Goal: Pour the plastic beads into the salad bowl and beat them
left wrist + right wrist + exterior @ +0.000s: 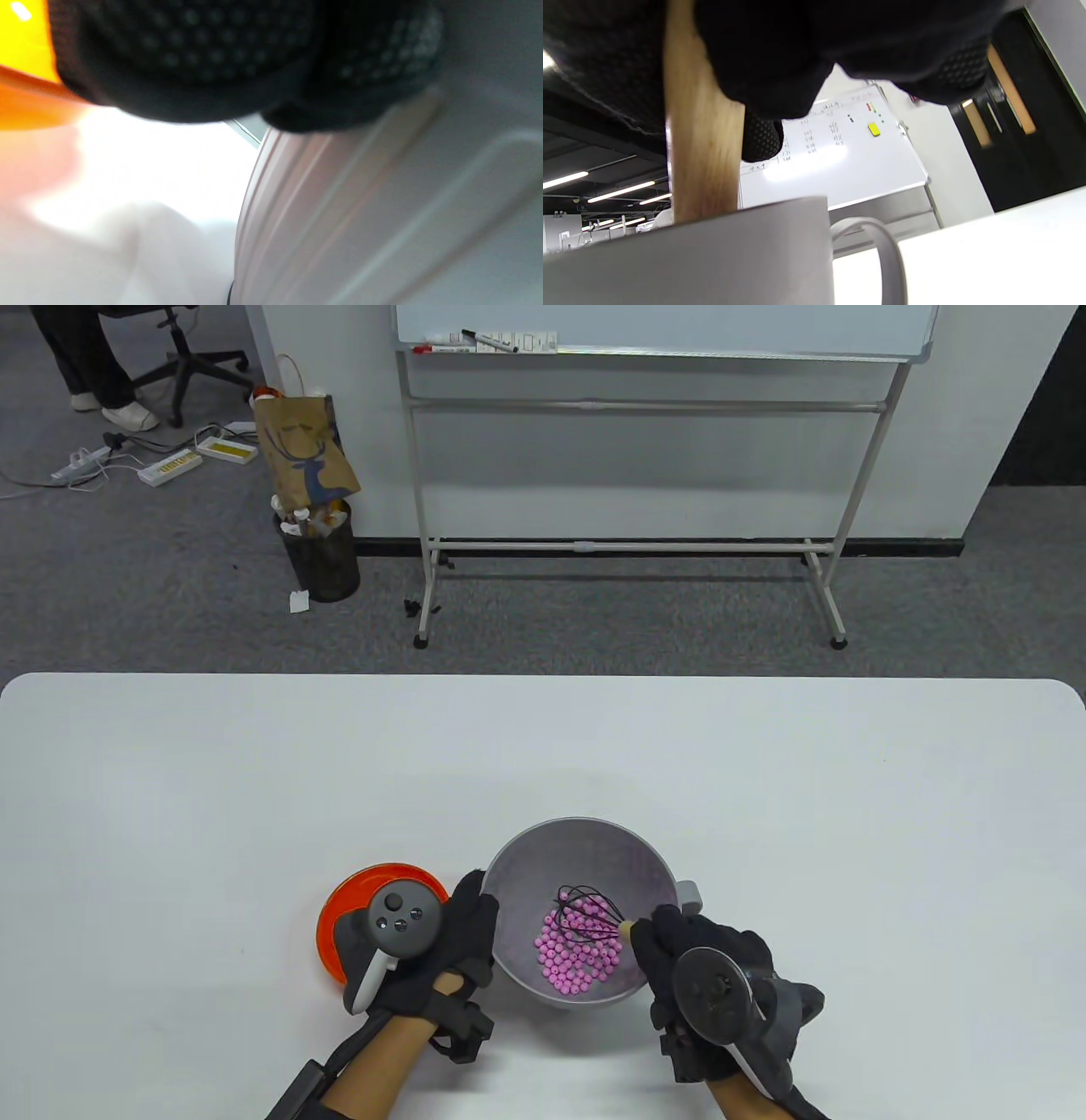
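A broad white table (254, 780) with rounded far corners is filling the near half of the room, its pale top sitting mostly bare. Down at the near edge, just right of centre, a grey salad bowl (543, 857) is standing on it, a small loop handle sticking out on its right side. Just to the left of that, an orange bowl (356, 891) is resting on the tabletop, close beside the grey one. Both are sitting well back from the table's far edge.
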### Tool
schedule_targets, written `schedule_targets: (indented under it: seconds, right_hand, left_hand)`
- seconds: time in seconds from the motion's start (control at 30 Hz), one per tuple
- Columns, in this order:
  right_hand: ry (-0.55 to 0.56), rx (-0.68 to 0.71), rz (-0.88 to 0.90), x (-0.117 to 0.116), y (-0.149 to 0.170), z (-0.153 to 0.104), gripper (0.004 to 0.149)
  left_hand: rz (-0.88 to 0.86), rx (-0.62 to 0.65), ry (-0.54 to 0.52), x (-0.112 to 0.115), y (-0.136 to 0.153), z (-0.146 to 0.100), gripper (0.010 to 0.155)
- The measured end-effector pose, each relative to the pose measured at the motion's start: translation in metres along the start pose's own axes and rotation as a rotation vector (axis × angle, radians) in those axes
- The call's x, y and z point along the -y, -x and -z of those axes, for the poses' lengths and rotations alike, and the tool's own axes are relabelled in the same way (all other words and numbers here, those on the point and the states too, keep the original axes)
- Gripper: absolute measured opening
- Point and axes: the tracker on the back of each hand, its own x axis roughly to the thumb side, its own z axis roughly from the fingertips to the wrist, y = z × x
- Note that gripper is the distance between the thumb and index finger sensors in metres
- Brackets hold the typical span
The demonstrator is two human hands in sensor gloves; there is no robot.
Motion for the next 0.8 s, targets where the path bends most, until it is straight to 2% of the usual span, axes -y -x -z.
schedule_targets:
  seconds: [0.17, 0.27, 0.37, 0.47, 0.63, 0.8]
  right_hand:
    - [0.0, 0.025, -0.058, 0.011, -0.005, -0.002, 0.044]
    - [-0.049, 0.036, -0.047, 0.018, -0.008, -0.003, 0.044]
    - [-0.131, 0.02, 0.051, 0.023, -0.007, -0.001, 0.044]
    - [-0.202, -0.016, 0.161, 0.017, -0.002, 0.0, 0.044]
    - [-0.159, -0.042, 0.189, -0.001, 0.002, 0.0, 0.044]
    - [-0.081, -0.034, 0.106, -0.005, 0.001, 0.001, 0.044]
  left_hand:
    - [0.001, -0.001, -0.001, 0.0, 0.0, 0.0, 0.056]
    - [0.002, -0.001, -0.001, 0.0, 0.0, 0.0, 0.056]
    - [0.0, 0.0, -0.001, 0.0, 0.0, 0.0, 0.056]
    - [0.001, 0.0, -0.001, 0.0, 0.0, 0.0, 0.056]
    - [0.003, -0.001, -0.002, 0.0, 0.0, 0.0, 0.056]
    - [0.003, -0.001, -0.002, 0.0, 0.0, 0.0, 0.056]
